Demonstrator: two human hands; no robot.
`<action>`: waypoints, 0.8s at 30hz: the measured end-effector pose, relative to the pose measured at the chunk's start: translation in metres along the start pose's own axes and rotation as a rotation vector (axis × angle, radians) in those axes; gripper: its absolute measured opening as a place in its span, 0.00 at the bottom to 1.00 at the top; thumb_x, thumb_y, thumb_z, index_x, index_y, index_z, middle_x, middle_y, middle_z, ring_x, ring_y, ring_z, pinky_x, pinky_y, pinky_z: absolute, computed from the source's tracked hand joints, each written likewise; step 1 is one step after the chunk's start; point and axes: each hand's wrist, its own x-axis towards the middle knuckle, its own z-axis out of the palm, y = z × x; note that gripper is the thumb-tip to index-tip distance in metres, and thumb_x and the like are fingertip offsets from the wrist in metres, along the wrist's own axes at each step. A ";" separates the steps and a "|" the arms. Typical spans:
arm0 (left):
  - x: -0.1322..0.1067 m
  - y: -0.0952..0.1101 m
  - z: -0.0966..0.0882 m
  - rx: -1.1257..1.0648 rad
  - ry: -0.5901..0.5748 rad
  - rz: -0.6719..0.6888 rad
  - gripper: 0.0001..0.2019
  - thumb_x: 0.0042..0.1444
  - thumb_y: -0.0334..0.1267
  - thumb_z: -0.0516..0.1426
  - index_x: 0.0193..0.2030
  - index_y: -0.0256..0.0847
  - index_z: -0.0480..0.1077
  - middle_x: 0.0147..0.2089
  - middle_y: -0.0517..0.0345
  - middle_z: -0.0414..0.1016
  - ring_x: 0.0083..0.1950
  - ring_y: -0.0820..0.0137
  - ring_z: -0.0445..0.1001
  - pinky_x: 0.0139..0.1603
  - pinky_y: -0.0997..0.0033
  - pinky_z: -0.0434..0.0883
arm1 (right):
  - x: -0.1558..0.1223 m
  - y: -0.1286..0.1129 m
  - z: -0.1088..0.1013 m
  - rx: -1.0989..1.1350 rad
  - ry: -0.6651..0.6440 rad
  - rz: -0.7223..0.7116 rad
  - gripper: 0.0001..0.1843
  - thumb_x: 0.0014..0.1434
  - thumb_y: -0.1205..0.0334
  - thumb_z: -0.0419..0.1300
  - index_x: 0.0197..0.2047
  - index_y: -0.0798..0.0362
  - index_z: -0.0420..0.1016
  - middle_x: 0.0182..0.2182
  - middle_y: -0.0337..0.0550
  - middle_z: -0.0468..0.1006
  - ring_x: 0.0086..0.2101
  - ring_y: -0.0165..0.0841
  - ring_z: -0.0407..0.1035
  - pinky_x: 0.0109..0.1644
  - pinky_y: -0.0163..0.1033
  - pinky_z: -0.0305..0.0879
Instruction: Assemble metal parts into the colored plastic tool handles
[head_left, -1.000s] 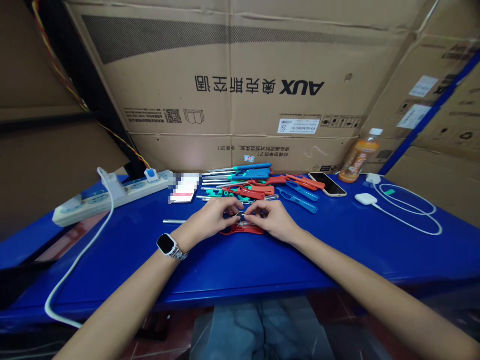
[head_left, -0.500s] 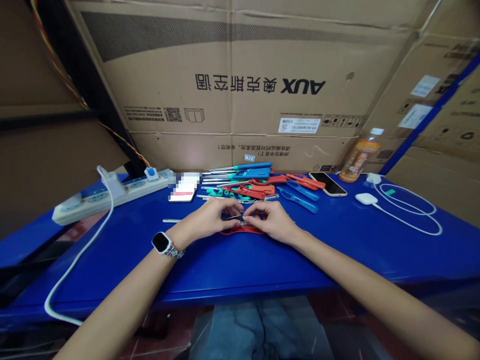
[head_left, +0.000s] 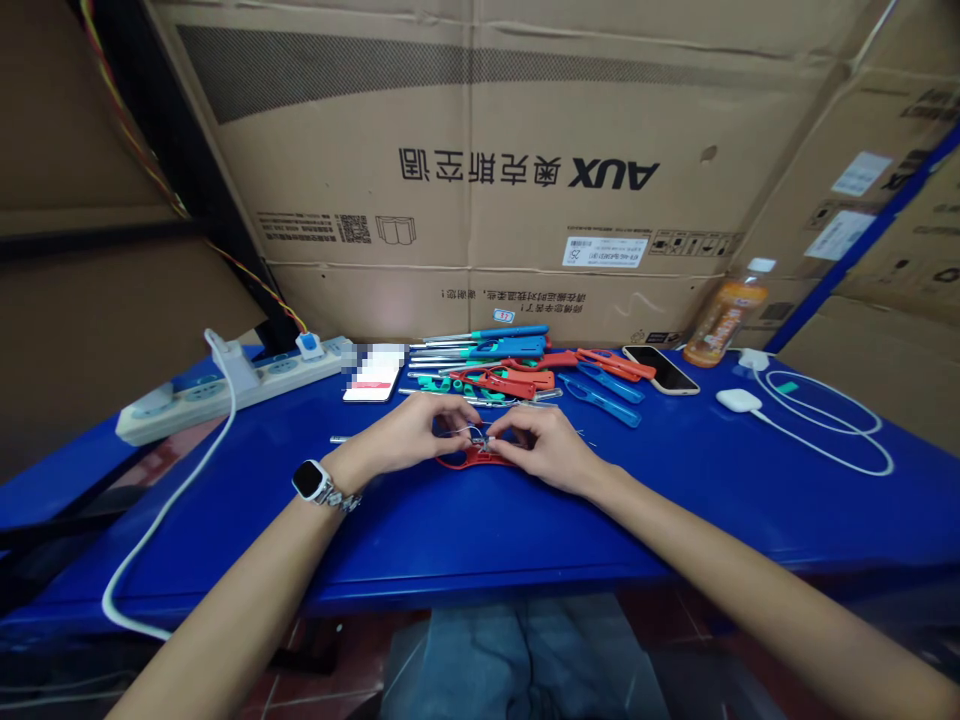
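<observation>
Over the blue tabletop, both hands meet above a red lighter handle shell, which lies on the table. My left hand, with a watch on its wrist, is closed in a pinch on a small part with a thin wire. My right hand pinches a small pale piece right beside it, just above the shell. The fingers cover much of these parts, so their exact shape cannot be told. A metal tube end shows left of my left hand.
Behind the hands lie several long-necked lighters, red handles, and blue shells. A power strip and a white-screened phone sit left. Right are a dark phone, an orange drink bottle and a charging cable.
The whole view has shifted slightly. My left fingers have drawn a little away from the right ones, and the thin wire and small parts between them now show more clearly.
</observation>
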 end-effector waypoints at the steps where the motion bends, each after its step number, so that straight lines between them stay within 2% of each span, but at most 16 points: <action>1: 0.000 0.000 0.000 -0.004 -0.013 -0.013 0.11 0.56 0.37 0.59 0.45 0.36 0.73 0.36 0.53 0.81 0.36 0.68 0.78 0.40 0.67 0.74 | -0.001 -0.001 0.001 -0.029 0.002 -0.025 0.06 0.59 0.61 0.64 0.38 0.52 0.81 0.29 0.40 0.78 0.27 0.28 0.66 0.33 0.34 0.59; 4: -0.004 0.000 -0.003 0.048 -0.020 -0.037 0.16 0.53 0.41 0.63 0.47 0.37 0.73 0.40 0.53 0.80 0.39 0.66 0.77 0.43 0.65 0.74 | -0.002 -0.002 0.002 -0.092 0.013 -0.078 0.04 0.59 0.63 0.63 0.37 0.52 0.80 0.31 0.41 0.79 0.31 0.29 0.69 0.35 0.34 0.61; 8: -0.012 -0.003 -0.009 0.158 -0.034 -0.122 0.25 0.46 0.47 0.68 0.49 0.38 0.74 0.46 0.51 0.77 0.46 0.62 0.74 0.49 0.62 0.71 | -0.002 -0.003 0.001 -0.113 0.029 -0.065 0.03 0.59 0.65 0.63 0.36 0.52 0.78 0.33 0.40 0.78 0.33 0.30 0.70 0.36 0.34 0.62; 12: -0.017 -0.008 -0.010 0.159 -0.085 -0.180 0.21 0.47 0.47 0.66 0.45 0.37 0.75 0.41 0.54 0.77 0.40 0.64 0.72 0.44 0.65 0.70 | -0.003 -0.004 0.002 -0.115 0.023 -0.046 0.03 0.59 0.63 0.62 0.36 0.51 0.78 0.34 0.39 0.77 0.34 0.29 0.70 0.36 0.34 0.62; 17: -0.016 -0.013 -0.005 0.130 -0.058 -0.157 0.22 0.46 0.47 0.67 0.45 0.36 0.75 0.38 0.56 0.76 0.37 0.67 0.71 0.40 0.67 0.69 | -0.005 -0.005 0.004 -0.115 -0.017 -0.041 0.03 0.59 0.63 0.63 0.36 0.51 0.78 0.33 0.39 0.76 0.36 0.31 0.70 0.38 0.35 0.62; 24: -0.016 -0.013 -0.001 0.122 -0.062 -0.088 0.18 0.50 0.45 0.66 0.45 0.38 0.75 0.38 0.56 0.77 0.36 0.68 0.72 0.39 0.69 0.69 | -0.003 -0.005 0.003 -0.117 -0.041 -0.022 0.05 0.60 0.61 0.64 0.37 0.49 0.81 0.35 0.39 0.76 0.37 0.31 0.70 0.39 0.36 0.61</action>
